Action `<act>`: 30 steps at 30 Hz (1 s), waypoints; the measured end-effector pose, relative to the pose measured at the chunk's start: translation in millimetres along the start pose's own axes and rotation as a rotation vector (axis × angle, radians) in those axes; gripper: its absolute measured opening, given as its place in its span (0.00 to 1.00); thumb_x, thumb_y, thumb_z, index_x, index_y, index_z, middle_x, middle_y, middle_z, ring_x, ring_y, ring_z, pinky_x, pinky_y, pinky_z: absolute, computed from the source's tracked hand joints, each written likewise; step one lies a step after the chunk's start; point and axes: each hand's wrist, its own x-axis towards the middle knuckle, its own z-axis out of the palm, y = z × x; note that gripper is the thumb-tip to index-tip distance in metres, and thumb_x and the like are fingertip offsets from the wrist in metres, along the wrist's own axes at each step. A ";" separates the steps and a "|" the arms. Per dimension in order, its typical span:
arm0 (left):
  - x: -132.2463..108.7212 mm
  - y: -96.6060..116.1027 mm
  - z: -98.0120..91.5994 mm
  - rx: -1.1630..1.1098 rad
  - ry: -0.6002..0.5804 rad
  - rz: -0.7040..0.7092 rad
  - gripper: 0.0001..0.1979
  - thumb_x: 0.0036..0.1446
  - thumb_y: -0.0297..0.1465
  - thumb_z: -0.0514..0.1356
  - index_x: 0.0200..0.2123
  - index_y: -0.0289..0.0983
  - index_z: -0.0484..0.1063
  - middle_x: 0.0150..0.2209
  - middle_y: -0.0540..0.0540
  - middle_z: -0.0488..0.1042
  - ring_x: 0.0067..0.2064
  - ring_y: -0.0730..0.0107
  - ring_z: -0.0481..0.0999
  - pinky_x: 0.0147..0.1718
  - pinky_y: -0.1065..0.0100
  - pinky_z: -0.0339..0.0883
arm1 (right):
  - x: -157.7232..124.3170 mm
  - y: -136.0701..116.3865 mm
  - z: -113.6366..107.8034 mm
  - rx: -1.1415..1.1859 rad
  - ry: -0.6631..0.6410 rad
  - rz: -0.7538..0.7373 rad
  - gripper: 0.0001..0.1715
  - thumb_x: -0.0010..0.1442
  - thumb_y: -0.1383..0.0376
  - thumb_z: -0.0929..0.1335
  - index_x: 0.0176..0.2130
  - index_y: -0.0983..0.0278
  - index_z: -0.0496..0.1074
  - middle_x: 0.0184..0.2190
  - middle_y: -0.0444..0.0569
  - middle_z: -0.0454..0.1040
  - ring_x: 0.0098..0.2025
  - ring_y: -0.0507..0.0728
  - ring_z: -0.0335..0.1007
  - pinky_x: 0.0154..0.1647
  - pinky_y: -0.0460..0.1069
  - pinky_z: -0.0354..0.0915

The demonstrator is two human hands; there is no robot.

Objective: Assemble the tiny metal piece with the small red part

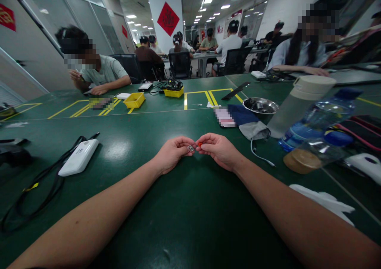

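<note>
1. Green covers the big table [190, 209], and both bare arms reach out over it, with the two hands close together in the middle.
2. The left hand [174, 153] pinches a tiny silver square [191, 148] between its thumb and fingers.
3. The right hand [219, 149] pinches a little orange bit [200, 145] with its thumb and pointing finger. Its other fingers are curled in close.
4. The tips of the two hands are right next to each other, just above the table. The silver square and the orange bit sit side by side, but I cannot tell if they touch.
5. Off to the left lies a white box [79, 157], with a black cord [56, 185] right beside it.
6. On the right are a tall cup [294, 106], a blue bottle [320, 116] and a bottle with brown stuff at the bottom [303, 160]. Near them are a shiny bowl [269, 111], a grey bag [253, 130] and a white wire [258, 153]. A white cloth [323, 199] lies by the right arm.
7. Farther off are two yellow trays [132, 103], one holding black wires [172, 84]. One person [107, 70] sits across on the left, and another [293, 56] sits across on the right.
</note>
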 end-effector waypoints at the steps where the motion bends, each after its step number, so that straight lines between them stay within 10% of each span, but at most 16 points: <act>1: 0.1 -0.1 0.1 0.001 -0.001 -0.003 0.09 0.52 0.24 0.66 0.39 0.34 0.77 0.38 0.44 0.79 0.38 0.73 0.78 0.41 0.71 0.70 | -0.1 -0.3 0.3 -0.003 0.000 -0.001 0.10 0.49 0.71 0.74 0.34 0.65 0.75 0.32 0.47 0.77 0.35 0.53 0.74 0.41 0.51 0.69; 30: -0.4 0.5 0.3 -0.059 0.055 -0.040 0.12 0.49 0.23 0.67 0.40 0.31 0.76 0.35 0.45 0.79 0.36 0.74 0.78 0.42 0.70 0.71 | 0.8 2.7 -2.4 -0.027 -0.031 0.031 0.10 0.47 0.70 0.74 0.34 0.65 0.76 0.32 0.48 0.79 0.32 0.53 0.76 0.37 0.50 0.70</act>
